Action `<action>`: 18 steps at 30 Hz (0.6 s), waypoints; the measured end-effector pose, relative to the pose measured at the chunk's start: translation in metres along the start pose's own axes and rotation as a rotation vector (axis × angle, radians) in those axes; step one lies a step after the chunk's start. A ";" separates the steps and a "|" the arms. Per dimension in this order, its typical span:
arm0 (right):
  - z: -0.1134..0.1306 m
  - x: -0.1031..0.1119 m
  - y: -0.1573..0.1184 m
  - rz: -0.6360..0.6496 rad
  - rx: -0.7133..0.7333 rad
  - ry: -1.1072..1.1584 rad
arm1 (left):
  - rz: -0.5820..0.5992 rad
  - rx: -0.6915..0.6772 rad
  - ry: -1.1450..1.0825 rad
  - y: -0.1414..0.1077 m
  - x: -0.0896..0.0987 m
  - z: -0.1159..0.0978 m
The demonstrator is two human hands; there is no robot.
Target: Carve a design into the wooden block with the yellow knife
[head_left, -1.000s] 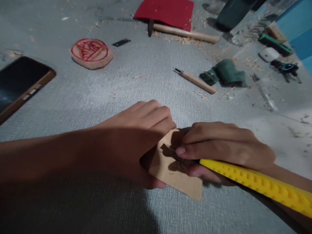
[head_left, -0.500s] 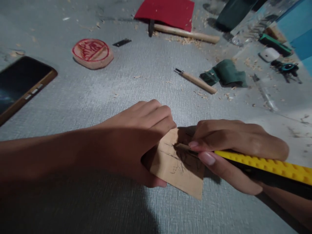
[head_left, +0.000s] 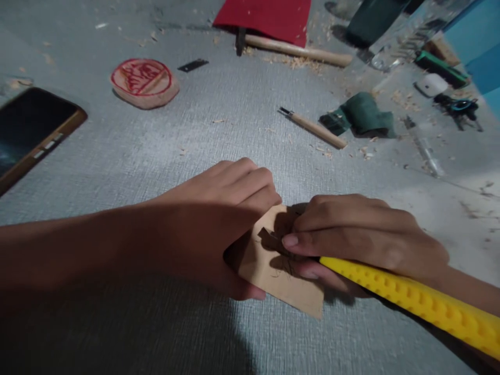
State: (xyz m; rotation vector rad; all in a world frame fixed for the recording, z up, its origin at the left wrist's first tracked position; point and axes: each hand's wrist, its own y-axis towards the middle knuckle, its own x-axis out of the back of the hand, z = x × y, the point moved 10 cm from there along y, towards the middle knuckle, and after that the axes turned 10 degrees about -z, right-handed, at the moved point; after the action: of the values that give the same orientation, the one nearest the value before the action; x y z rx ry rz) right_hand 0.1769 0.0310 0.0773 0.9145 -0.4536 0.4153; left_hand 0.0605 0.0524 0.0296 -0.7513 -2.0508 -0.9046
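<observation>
My left hand (head_left: 234,208) is wrapped round the far left side of a small flat wooden block (head_left: 297,291) and holds it against the table. Dark pencil-like lines mark the block's top face, partly covered by my right hand and its shadow. Pinched in my right hand (head_left: 359,234) is a yellow and black utility knife (head_left: 406,297), gripped close to its blade. The blade tip lies over the marked face near my left fingers; whether it touches the wood I cannot tell.
A phone (head_left: 35,130) lies at left, near a round carved piece with red lines (head_left: 144,83) and a loose blade (head_left: 193,65). Beyond are a hammer (head_left: 297,49), red sheet (head_left: 265,21), wood-handled chisel (head_left: 312,127), green cloth (head_left: 367,114) and keys (head_left: 459,107). Shavings are scattered about.
My right hand has shifted slightly left and rolled, so the knife's yellow side faces up more and its blade tip has moved left across the block. My left hand keeps its hold.
</observation>
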 end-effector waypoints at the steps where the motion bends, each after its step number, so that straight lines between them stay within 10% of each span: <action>1: -0.001 -0.003 0.000 0.014 -0.002 -0.003 | 0.002 0.001 -0.003 0.000 0.000 0.000; 18: -0.010 0.008 0.009 0.058 -0.134 0.088 | 0.043 0.028 -0.013 0.000 -0.002 0.000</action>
State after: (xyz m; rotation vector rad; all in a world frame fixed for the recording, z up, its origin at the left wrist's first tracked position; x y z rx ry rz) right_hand 0.1805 0.0460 0.0821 0.7516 -0.4234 0.4704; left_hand 0.0617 0.0516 0.0280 -0.7852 -2.0461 -0.8474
